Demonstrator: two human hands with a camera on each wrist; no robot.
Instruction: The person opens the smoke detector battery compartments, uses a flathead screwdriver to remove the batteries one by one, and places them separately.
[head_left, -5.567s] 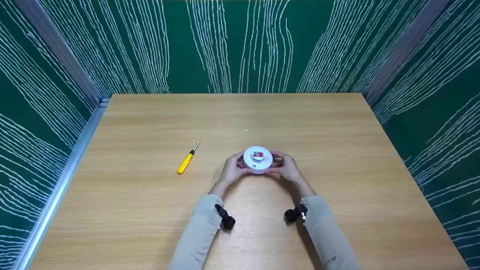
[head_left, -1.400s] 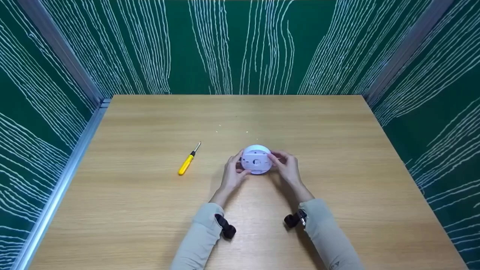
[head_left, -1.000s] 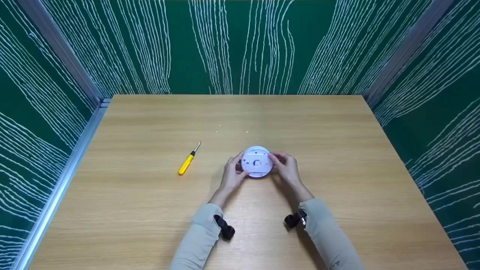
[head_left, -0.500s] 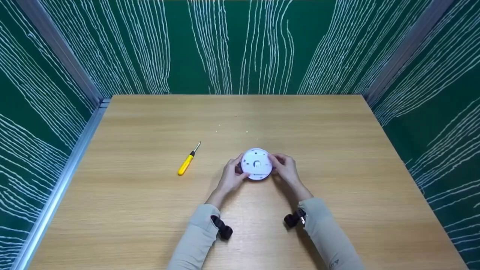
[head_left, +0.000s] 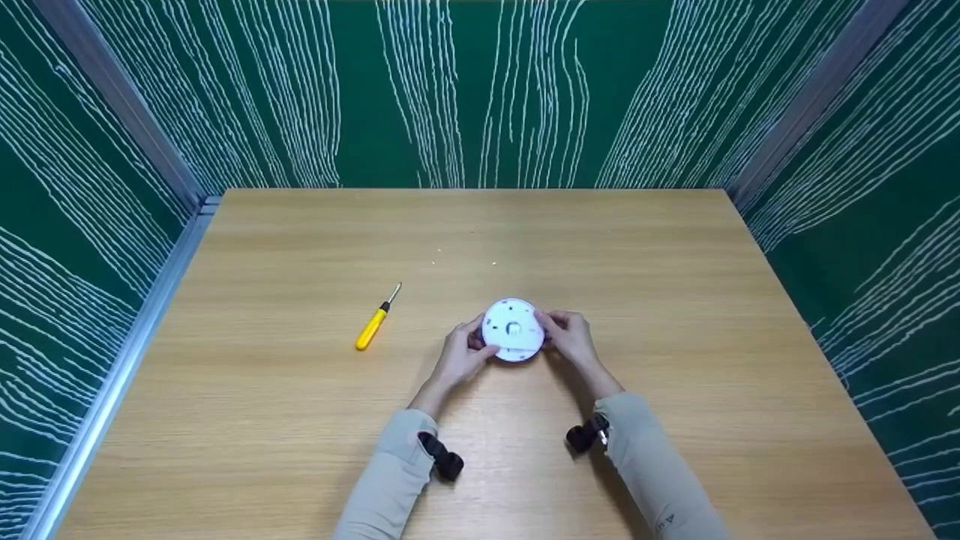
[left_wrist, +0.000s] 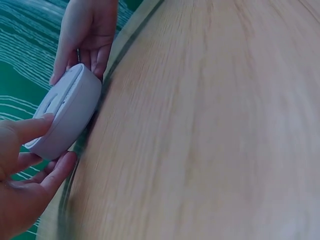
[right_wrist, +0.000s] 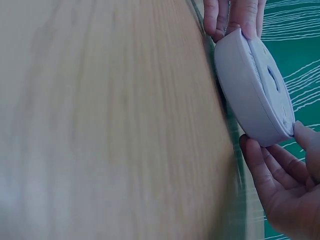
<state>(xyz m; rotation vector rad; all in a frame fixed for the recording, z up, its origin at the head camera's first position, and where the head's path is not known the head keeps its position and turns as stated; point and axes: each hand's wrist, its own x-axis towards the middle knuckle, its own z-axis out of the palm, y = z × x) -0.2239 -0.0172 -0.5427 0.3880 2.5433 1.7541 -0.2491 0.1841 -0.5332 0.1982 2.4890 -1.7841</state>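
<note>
A round white smoke detector (head_left: 513,330) is held over the middle of the table, its flat back with small holes and a central opening turned up. My left hand (head_left: 459,357) grips its left edge, thumb on the back face and fingers beneath. On the opposite edge, my right hand (head_left: 574,346) pinches it the same way. In the left wrist view the thick side wall of the smoke detector (left_wrist: 75,117) shows between both hands. The right wrist view has its smooth side (right_wrist: 245,95) facing the camera, with the right fingertips under the lower rim.
A yellow-handled screwdriver (head_left: 373,324) lies left of the hands, tip pointing away. Several tiny pale crumbs are scattered on the wooden table (head_left: 637,262) beyond the smoke detector. Green walls (head_left: 495,90) with white streaks enclose the back and sides.
The smoke detector has been turned from its raised, red-labelled face to its back. Over the last second it has tilted more face-on to the head camera and shifted slightly nearer. The screwdriver stays put.
</note>
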